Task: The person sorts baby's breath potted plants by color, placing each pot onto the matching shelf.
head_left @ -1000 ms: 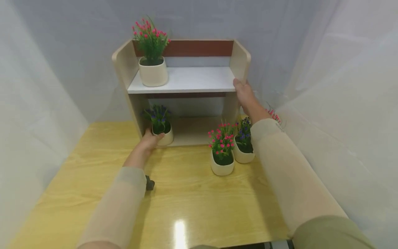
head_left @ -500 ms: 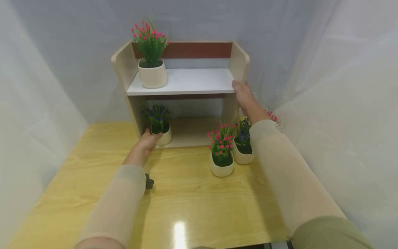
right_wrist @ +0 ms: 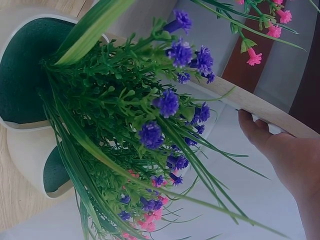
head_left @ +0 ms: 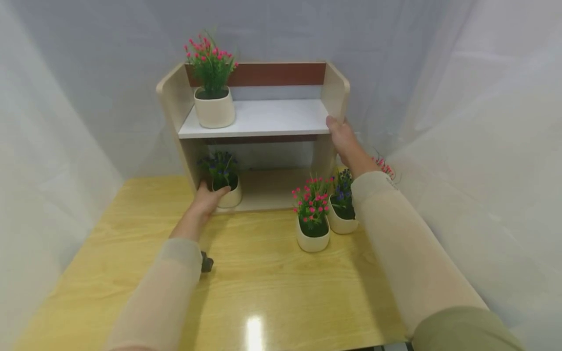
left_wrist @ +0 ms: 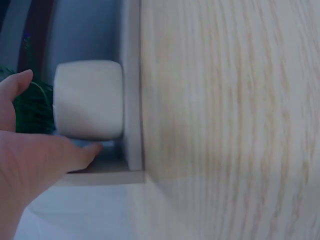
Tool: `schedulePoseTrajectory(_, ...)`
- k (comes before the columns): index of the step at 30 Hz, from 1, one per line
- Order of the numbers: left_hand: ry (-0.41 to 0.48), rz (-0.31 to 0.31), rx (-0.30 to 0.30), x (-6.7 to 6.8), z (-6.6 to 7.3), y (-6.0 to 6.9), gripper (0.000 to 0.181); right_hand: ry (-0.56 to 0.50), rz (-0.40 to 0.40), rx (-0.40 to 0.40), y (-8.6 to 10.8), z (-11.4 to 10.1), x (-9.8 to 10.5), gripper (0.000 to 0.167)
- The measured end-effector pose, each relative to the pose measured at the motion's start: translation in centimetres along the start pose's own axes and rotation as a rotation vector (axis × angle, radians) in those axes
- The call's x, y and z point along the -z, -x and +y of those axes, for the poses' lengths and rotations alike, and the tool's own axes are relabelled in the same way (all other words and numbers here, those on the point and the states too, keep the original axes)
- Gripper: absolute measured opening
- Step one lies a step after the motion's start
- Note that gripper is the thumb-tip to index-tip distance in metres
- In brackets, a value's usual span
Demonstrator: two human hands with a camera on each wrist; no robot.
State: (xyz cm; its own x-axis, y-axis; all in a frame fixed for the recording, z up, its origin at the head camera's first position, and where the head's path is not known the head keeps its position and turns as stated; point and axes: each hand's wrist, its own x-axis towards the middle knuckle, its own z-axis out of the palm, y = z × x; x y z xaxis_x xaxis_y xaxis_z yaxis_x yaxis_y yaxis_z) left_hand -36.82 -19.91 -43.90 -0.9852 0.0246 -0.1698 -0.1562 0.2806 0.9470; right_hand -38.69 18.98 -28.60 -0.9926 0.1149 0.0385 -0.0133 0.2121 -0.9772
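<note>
A two-tier wooden shelf (head_left: 259, 126) stands on the table. On its lower tier, at the left, is a cream flower pot (head_left: 231, 196) with blue-purple flowers. My left hand (head_left: 205, 199) is beside that pot, fingers along its left side. In the left wrist view the thumb (left_wrist: 20, 84) is stretched out over the plant, apart from the pot. My right hand (head_left: 344, 139) grips the shelf's right side panel (head_left: 337, 92), thumb on its inner side. In the right wrist view the fingers (right_wrist: 254, 131) lie against the panel's outside.
A pink-flowered pot (head_left: 215, 109) sits at the upper tier's left. On the table (head_left: 263, 282), right of the shelf's front, stand another pink-flowered pot (head_left: 313, 239) and a purple-flowered pot (head_left: 342, 222). More pink flowers (head_left: 383, 166) show behind my right forearm. White sheeting surrounds the table.
The head view has tilted slightly, so everything sits a little lower. My left thumb reaches out straighter over the pot. The right hand keeps its place on the shelf panel.
</note>
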Motion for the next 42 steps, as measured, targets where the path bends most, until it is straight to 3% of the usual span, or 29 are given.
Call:
schedulePoseTrajectory(8,-0.032,0.135,-0.129,-1.0,1.9,1.9,0.115,0.052,0.014,-0.023,0.0,-0.3,0.2,0.070)
schedulePoseTrajectory(13,-0.002,0.188,-0.226,-2.0,2.5,3.7,0.109,0.033,0.005,-0.018,0.0,-0.2,0.2,0.069)
schedulePoseTrajectory(23,0.033,0.246,-0.255,-4.5,3.2,7.0,0.089,0.041,0.013,-0.012,0.0,-0.2,0.1,0.068)
schedulePoseTrajectory(26,0.030,0.210,-0.238,-5.5,3.1,7.8,0.088,0.045,0.014,-0.015,0.0,-0.3,0.2,0.068)
schedulePoseTrajectory(36,-0.086,-0.020,-0.222,-8.4,3.8,10.4,0.096,0.046,0.019,-0.031,0.1,-0.6,0.1,0.068)
schedulePoseTrajectory(42,-0.146,-0.167,-0.216,-10.3,4.0,11.2,0.108,0.055,0.030,-0.031,0.1,-0.5,0.2,0.068)
